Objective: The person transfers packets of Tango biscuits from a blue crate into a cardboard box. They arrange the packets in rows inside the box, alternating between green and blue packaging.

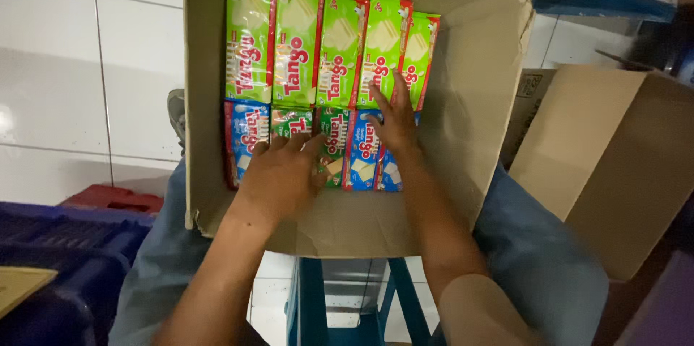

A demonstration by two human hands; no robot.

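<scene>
Green packs [329,46] fill the far row of the carton [473,100]; blue packs [361,151] lie nearer. Left hand [278,176] and right hand [390,118] press flat, fingers spread, gripping nothing. Even downward pressure probably seats the rows best.

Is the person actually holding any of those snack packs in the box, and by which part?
Nothing is lifted. The left hand rests on the green packs in the near row; the right hand lies flat on a blue pack.

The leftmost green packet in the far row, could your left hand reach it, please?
Probably yes: the green packet lies uncovered in the open box, and the left hand rests on the near row just below it.
</scene>
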